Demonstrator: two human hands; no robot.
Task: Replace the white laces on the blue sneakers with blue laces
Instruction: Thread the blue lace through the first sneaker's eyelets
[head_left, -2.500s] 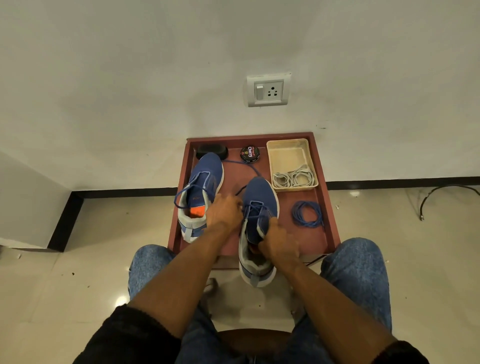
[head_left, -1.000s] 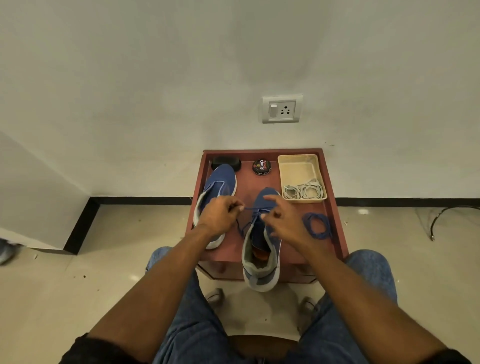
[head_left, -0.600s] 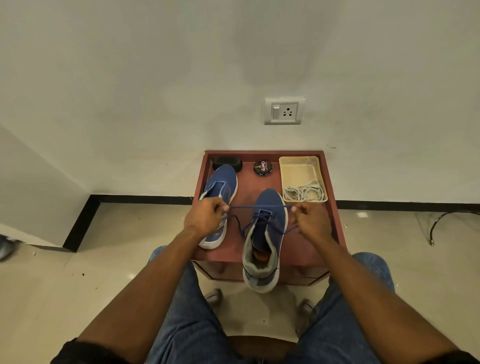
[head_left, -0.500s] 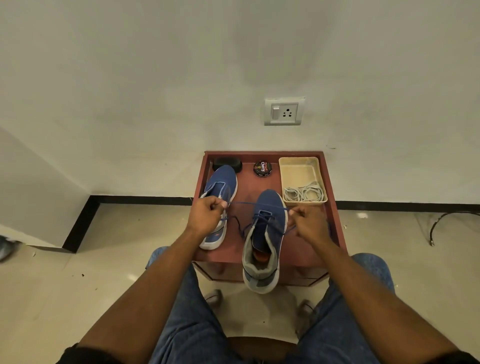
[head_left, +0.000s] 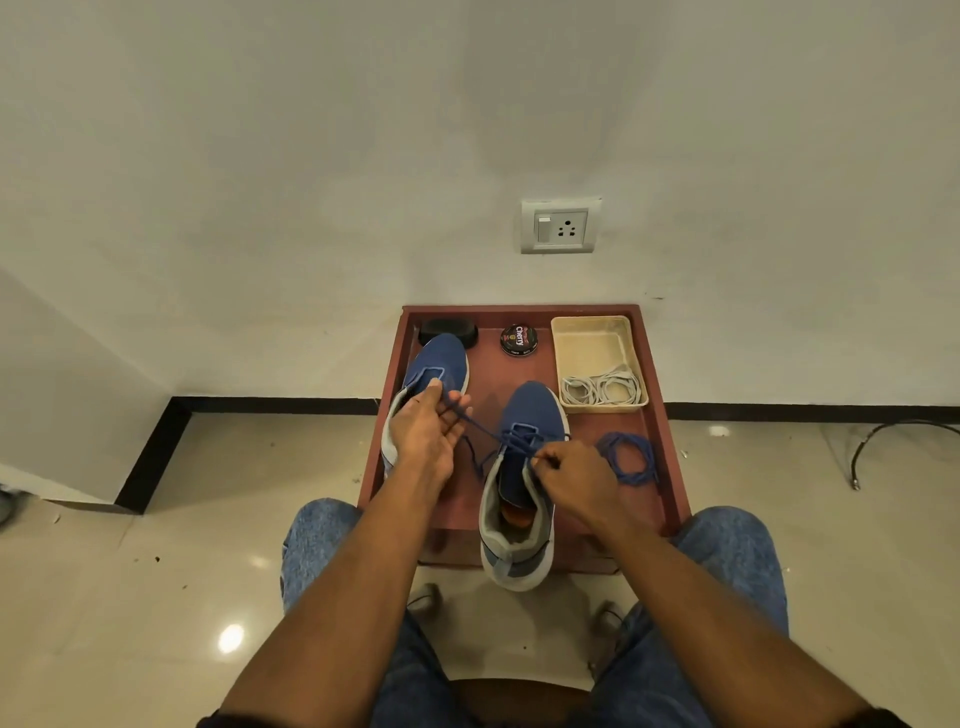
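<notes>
Two blue sneakers stand on a small red-brown table (head_left: 655, 374). The right sneaker (head_left: 522, 483) overhangs the near edge, with a blue lace (head_left: 485, 431) threaded through its upper eyelets. My left hand (head_left: 426, 434) holds one end of that lace, drawn up to the left over the left sneaker (head_left: 436, 364). My right hand (head_left: 569, 475) pinches the other end at the right sneaker's eyelets. A second blue lace (head_left: 626, 457) lies coiled on the table at the right. White laces (head_left: 600, 389) lie in a cream tray (head_left: 592, 332).
A round polish tin (head_left: 518, 340) and a black oval object (head_left: 448, 331) stand at the table's back edge. A wall socket (head_left: 560, 226) is above. My knees in jeans flank the table. A black cable (head_left: 883, 441) lies on the floor at the right.
My hands held the lace stretched taut across the right sneaker. My right hand has since come down to the eyelets, and my left hand has risen a little with its end.
</notes>
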